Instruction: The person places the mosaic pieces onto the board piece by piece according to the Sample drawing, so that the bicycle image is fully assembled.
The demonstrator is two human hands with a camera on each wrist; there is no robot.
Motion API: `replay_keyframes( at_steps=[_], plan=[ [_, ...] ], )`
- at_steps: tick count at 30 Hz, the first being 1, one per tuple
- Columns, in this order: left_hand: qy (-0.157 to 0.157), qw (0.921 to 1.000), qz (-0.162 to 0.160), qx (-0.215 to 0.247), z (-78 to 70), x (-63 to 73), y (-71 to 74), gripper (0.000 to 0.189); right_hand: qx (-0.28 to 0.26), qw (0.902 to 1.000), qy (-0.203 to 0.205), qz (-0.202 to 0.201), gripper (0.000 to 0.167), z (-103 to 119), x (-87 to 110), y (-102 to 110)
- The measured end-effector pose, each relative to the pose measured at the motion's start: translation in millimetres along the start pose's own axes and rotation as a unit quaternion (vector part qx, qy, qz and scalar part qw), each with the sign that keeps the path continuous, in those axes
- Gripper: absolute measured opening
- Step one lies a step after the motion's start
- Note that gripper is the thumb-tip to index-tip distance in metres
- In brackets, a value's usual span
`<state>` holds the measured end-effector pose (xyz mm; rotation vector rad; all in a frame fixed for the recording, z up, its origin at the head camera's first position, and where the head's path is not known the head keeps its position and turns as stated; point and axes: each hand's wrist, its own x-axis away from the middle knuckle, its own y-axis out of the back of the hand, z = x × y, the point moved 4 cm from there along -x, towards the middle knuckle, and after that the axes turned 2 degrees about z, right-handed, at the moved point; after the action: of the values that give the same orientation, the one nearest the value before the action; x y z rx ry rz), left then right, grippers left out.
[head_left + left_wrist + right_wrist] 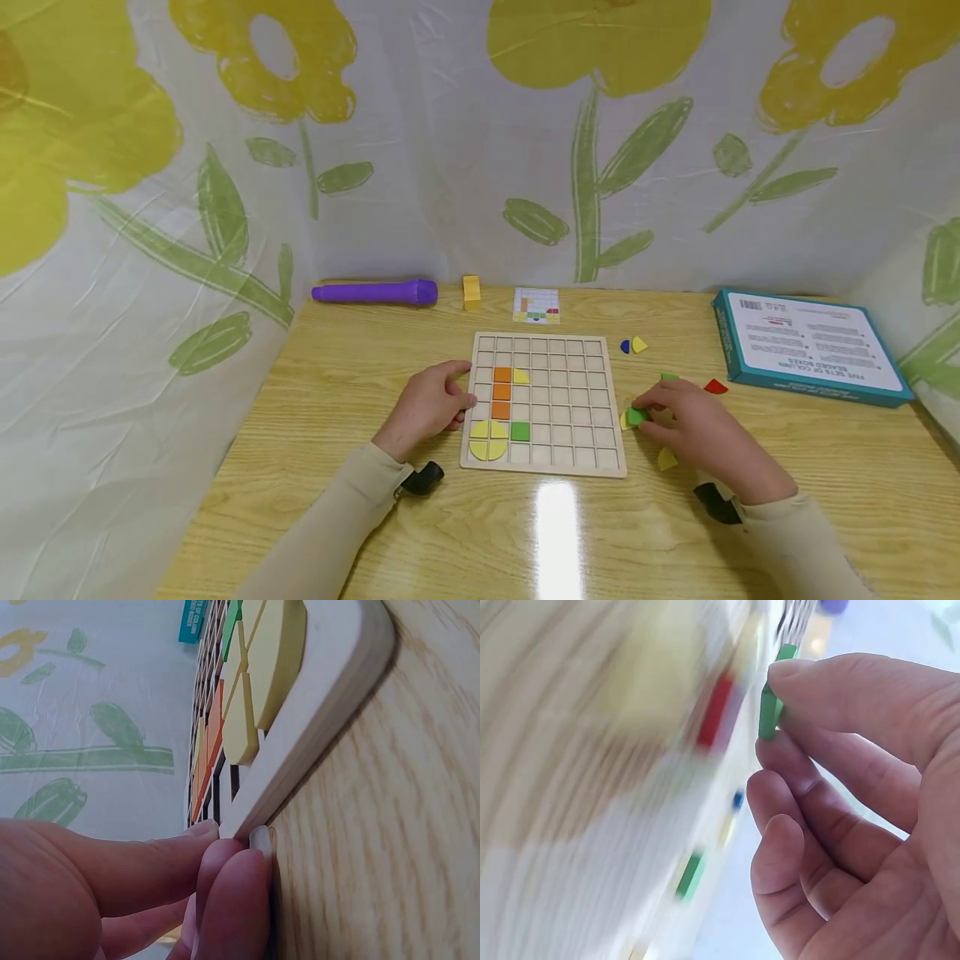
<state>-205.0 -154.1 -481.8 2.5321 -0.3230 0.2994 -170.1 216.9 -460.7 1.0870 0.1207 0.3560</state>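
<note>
My left hand (427, 406) pinches the left edge of a wooden grid board (543, 472), thumb at the rim and fingertips low against its side in the left wrist view. Right of the board, my right hand (697, 429) holds a green square tile (767, 712) between thumb and fingers. On the board, several yellow quarter-circle tiles (478, 450) form a disc at the near left corner. A green tile (520, 432) sits beside it. Orange tiles (501, 392) stand in a column above, with a single yellow quarter-circle (520, 377) at the column's top right.
Loose pieces lie right of the board: a red one (716, 387), a blue one (625, 346), another green one (669, 377) and yellow quarter-circles (639, 344). Along the back are a purple microphone-shaped object (367, 292), a yellow block (471, 293), a pattern card (536, 306) and a teal box (817, 346).
</note>
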Motion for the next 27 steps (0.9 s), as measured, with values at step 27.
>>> replay_keyframes(
  at_steps=[27],
  plan=[
    [-0.003, 0.9999, 0.011, -0.001, 3.2, -2.7, -1.0, 0.063, 0.021, 0.9914, 0.126, 0.026, 0.017, 103, -43.3, -50]
  ],
)
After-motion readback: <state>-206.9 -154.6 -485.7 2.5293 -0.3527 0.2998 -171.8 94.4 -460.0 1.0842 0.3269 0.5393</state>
